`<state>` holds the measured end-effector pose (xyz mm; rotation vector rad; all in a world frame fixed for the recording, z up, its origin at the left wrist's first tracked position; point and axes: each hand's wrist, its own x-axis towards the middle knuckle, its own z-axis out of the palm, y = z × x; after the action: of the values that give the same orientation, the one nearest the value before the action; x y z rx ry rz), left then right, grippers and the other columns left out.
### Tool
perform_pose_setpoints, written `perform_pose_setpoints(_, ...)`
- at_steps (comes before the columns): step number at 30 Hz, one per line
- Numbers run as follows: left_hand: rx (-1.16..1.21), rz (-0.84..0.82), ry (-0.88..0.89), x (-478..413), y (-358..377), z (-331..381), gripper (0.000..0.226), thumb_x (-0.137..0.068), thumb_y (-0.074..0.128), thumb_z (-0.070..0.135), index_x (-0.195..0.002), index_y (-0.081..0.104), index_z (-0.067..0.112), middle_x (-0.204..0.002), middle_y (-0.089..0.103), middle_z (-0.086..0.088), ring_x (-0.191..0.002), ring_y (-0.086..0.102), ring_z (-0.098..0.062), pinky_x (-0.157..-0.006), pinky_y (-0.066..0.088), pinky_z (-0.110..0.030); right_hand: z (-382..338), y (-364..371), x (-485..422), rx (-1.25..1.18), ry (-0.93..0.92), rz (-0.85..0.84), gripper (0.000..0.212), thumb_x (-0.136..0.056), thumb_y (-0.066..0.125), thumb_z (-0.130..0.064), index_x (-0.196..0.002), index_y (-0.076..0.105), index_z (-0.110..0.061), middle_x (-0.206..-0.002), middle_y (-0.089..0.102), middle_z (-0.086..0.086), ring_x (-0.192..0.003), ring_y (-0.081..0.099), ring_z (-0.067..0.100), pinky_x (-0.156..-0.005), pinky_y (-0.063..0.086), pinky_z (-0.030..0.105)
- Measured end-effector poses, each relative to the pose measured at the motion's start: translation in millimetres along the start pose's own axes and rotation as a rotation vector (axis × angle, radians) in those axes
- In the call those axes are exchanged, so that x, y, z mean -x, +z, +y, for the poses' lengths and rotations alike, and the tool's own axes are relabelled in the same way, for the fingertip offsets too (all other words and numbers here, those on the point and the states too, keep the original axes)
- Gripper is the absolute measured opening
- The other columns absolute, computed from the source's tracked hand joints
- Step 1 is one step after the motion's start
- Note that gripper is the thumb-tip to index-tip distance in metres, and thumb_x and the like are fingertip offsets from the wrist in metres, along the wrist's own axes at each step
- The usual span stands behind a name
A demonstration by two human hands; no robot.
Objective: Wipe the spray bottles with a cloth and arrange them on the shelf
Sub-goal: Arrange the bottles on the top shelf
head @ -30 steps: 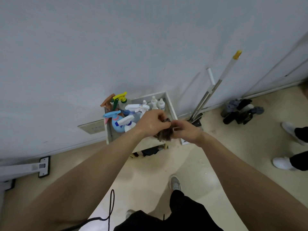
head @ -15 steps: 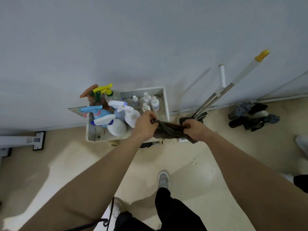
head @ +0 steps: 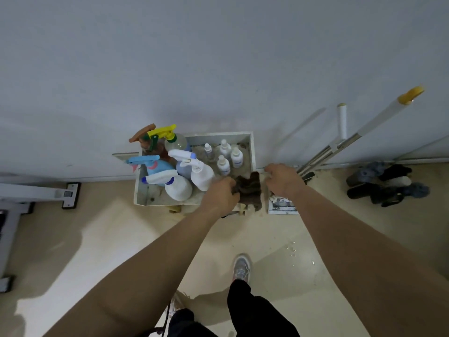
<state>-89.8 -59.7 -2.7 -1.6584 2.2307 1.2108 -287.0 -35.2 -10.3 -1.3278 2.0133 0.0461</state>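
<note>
The person is standing over a white shelf (head: 252, 147) set against a grey wall (head: 218, 57), with both bare arms reaching forward and down. The left hand (head: 222, 194) is gripping the left edge of a dark brown cloth (head: 250, 190), its fingers curled round the fabric. The cloth is hanging bunched over the near right corner of the shelf. The right hand (head: 283, 181) is hovering just beside the cloth's right edge with its fingers bent downward; whether they are pinching the cloth or only lying next to it cannot be told.

The spray bottles are crowding the left half of the shelf. A round white spray bottle (head: 178, 187) is standing nearest the front, and a second white spray bottle (head: 202, 175) is standing just beside the left hand. A blue spray bottle (head: 158, 167) is sitting behind them. A clear bottle with a yellow trigger (head: 175, 141) and a brown-trigger bottle (head: 143, 137) are standing at the back, by the wall. Four small white bottles (head: 223, 164) are grouped in the right half.

Two mop handles (head: 364, 127) are leaning on the wall to the right, and dark slippers (head: 386, 183) are lying on the beige floor (head: 279, 239) beyond them. A grey sneaker (head: 241, 267) is showing below the arms.
</note>
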Motion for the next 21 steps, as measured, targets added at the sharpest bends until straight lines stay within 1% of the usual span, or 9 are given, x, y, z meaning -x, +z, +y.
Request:
perform_pose_setpoints(2, -0.038, -0.026, 0.018, 13, -10, -2, 0.031, -0.095, 0.061, 0.023, -0.121, 0.065, 0.007, -0.120, 0.067, -0.011, -0.112, 0.061, -0.029, -0.096, 0.051, -0.041, -13, -6, 12, 0.009, -0.022, -0.021, 0.038, -0.097, 0.052, -0.020, -0.134, 0.058, -0.017, -0.135, 0.058, 0.013, -0.120, 0.055, 0.032, -0.100, 0.045, 0.037)
perform_pose_setpoints(5, -0.058, -0.031, 0.057, 32, -33, -6, 0.035, -0.097, 0.062, 0.027, -0.129, 0.062, 0.012, -0.128, 0.065, -0.009, -0.116, 0.060, -0.027, -0.098, 0.049, -0.036, -39, -17, 28, 0.024, -0.080, -0.024, 0.031, -0.097, 0.052, -0.022, -0.126, 0.062, -0.013, -0.129, 0.061, 0.013, -0.115, 0.057, 0.032, -0.096, 0.047, 0.036)
perform_pose_setpoints(8, -0.038, -0.021, 0.085, 49, -62, -14, 0.035, -0.099, 0.061, 0.029, -0.131, 0.060, 0.013, -0.130, 0.063, -0.008, -0.112, 0.061, -0.026, -0.094, 0.047, -0.031, -71, -31, 43, 0.050, -0.130, 0.014, 0.031, -0.098, 0.050, -0.022, -0.125, 0.063, -0.011, -0.130, 0.060, 0.015, -0.117, 0.056, 0.033, -0.097, 0.046, 0.036)
perform_pose_setpoints(11, -0.058, 0.040, 0.120, 61, -100, -23, 0.032, -0.099, 0.061, 0.029, -0.126, 0.064, 0.013, -0.127, 0.064, -0.009, -0.112, 0.060, -0.026, -0.089, 0.045, -0.025, -105, -46, 49, 0.063, -0.161, 0.071, 0.036, -0.097, 0.051, -0.023, -0.130, 0.061, -0.014, -0.138, 0.058, 0.011, -0.123, 0.055, 0.030, -0.102, 0.044, 0.035)
perform_pose_setpoints(15, -0.044, 0.106, 0.139, 75, -154, -47, 0.023, -0.098, 0.059, 0.026, -0.110, 0.070, 0.009, -0.112, 0.071, -0.009, -0.102, 0.064, -0.027, -0.091, 0.053, -0.040, -155, -60, 53, 0.058, -0.167, 0.118, 0.040, -0.093, 0.055, -0.021, -0.133, 0.059, -0.018, -0.138, 0.058, 0.007, -0.121, 0.056, 0.025, -0.098, 0.046, 0.033)
perform_pose_setpoints(17, -0.038, 0.149, 0.140, 78, -179, -66, 0.019, -0.096, 0.059, 0.024, -0.104, 0.072, 0.012, -0.108, 0.073, -0.007, -0.102, 0.066, -0.026, -0.091, 0.054, -0.040, -180, -63, 53, 0.049, -0.167, 0.150, 0.039, -0.094, 0.055, -0.023, -0.133, 0.059, -0.019, -0.137, 0.057, 0.006, -0.121, 0.055, 0.025, -0.100, 0.045, 0.034)
perform_pose_setpoints(18, -0.049, 0.169, 0.154, 80, -191, -76, 0.018, -0.095, 0.059, 0.022, -0.101, 0.073, 0.013, -0.112, 0.072, -0.006, -0.111, 0.064, -0.025, -0.093, 0.052, -0.036, -193, -63, 53, 0.045, -0.168, 0.162, 0.038, -0.095, 0.056, -0.024, -0.132, 0.059, -0.019, -0.137, 0.057, 0.006, -0.122, 0.055, 0.025, -0.101, 0.045, 0.034)
perform_pose_setpoints(20, -0.077, 0.198, 0.202, 82, -214, -95, 0.014, -0.093, 0.062, 0.018, -0.094, 0.075, 0.011, -0.134, 0.064, 0.001, -0.129, 0.055, -0.018, -0.094, 0.045, -0.024, -217, -61, 51, 0.032, -0.172, 0.186, 0.037, -0.094, 0.056, -0.024, -0.131, 0.060, -0.019, -0.137, 0.058, 0.006, -0.122, 0.055, 0.024, -0.100, 0.044, 0.033)
perform_pose_setpoints(21, -0.086, 0.203, 0.215, 81, -224, -105, 0.012, -0.093, 0.063, 0.018, -0.092, 0.074, 0.012, -0.141, 0.059, 0.006, -0.128, 0.056, -0.016, -0.092, 0.043, -0.022, -229, -61, 50, 0.029, -0.176, 0.201, 0.037, -0.094, 0.056, -0.023, -0.130, 0.060, -0.019, -0.136, 0.058, 0.006, -0.122, 0.055, 0.024, -0.100, 0.043, 0.033)
